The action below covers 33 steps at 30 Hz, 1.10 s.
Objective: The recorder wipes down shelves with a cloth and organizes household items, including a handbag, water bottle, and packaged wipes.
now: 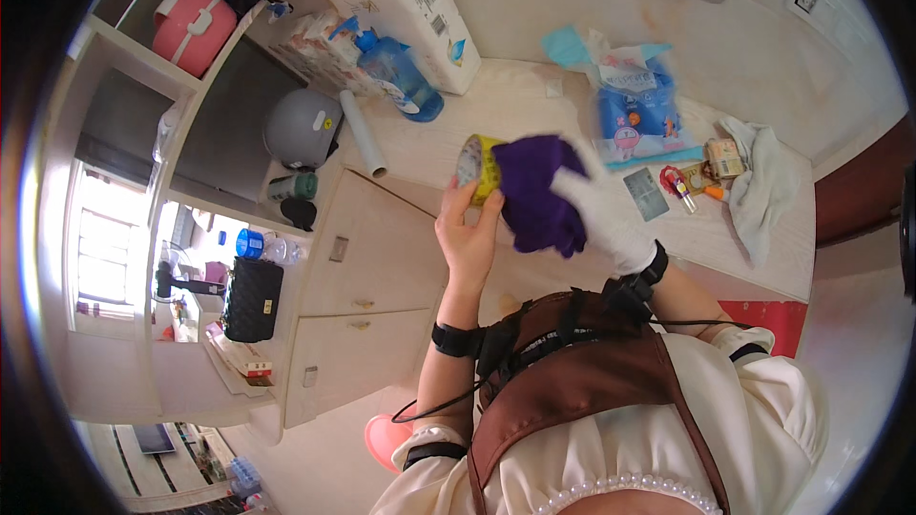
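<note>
My bare left hand (466, 239) grips a roll of yellow packing tape (489, 157) by its lower side, its open cardboard core facing left. A crumpled purple cloth (538, 193) hangs in my right hand (608, 218), which wears a white glove. The cloth lies against the right side of the roll and covers part of it. Some of my right fingertips are hidden or blurred at the cloth. Both hands are above the near edge of a pale wood-grain desktop (515, 96).
At the back stand a blue pump bottle (408, 82) and a tissue pack (408, 7). A grey tube (363, 134) lies left. Rightward are a blue plastic package (635, 111), a grey card (645, 193), banknotes (723, 157) and a pale cloth (755, 186). Shelves hold a grey helmet (302, 127).
</note>
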Motion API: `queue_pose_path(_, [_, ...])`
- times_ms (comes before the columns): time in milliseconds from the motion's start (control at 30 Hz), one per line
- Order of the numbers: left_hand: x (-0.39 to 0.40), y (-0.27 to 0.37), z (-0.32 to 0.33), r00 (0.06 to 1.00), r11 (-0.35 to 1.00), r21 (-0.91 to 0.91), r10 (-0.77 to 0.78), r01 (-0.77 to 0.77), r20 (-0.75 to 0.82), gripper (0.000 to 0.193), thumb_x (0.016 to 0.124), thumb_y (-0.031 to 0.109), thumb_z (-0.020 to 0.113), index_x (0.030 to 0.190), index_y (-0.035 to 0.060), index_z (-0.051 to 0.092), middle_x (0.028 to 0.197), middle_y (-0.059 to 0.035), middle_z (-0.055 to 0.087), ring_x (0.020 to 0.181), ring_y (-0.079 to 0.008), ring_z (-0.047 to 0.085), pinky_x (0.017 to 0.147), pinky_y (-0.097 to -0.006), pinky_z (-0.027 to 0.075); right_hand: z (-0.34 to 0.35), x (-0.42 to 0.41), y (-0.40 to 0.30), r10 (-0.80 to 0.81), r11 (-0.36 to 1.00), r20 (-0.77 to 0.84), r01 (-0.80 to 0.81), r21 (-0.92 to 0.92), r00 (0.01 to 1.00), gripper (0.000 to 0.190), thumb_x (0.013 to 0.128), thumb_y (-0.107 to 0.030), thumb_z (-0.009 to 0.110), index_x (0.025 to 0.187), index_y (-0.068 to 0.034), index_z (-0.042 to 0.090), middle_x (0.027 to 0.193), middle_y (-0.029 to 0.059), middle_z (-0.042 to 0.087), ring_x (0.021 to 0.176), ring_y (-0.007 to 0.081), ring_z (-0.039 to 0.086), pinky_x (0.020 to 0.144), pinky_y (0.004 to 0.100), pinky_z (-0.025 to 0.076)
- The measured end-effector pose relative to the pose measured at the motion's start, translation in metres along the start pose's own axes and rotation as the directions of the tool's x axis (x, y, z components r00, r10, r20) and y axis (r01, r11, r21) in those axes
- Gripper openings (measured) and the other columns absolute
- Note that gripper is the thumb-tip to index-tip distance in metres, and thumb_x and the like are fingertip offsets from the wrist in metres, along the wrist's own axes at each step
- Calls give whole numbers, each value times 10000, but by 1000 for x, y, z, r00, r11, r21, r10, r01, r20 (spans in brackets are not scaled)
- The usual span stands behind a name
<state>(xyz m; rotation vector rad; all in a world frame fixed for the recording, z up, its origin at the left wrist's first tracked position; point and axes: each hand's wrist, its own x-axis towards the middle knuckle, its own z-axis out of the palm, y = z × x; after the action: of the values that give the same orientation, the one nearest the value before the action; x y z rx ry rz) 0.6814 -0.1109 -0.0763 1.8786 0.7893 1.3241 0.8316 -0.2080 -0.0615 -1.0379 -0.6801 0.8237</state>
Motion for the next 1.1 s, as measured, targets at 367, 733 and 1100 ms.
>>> queue_pose_path(367, [2,13,18,970,983,-118,-158,138,-186,440,992,217,487,600,31,418,586,72,398,581,-28,315,497,-250,241,32,-7,4,-527,642,157,512,-570,836,391,745,-148,721,1069,-9,551,985,108,609,837,172,612,750,338,501])
queue_pose_path(733, [9,18,3,991,995,-96,26,-39,-132,402,943,111,528,586,0,379,512,9,312,510,-61,269,447,-298,191,25,15,0,-75,993,-124,63,-104,989,345,787,-184,705,1051,-22,554,964,82,599,891,154,585,770,305,494])
queue_pose_path(1100, [12,26,-4,976,889,-404,-201,216,81,431,936,117,548,550,46,371,529,11,343,518,-60,284,474,-285,227,24,26,5,-55,995,-121,44,-89,991,349,766,-171,659,1063,-11,567,908,119,633,811,184,610,747,331,500])
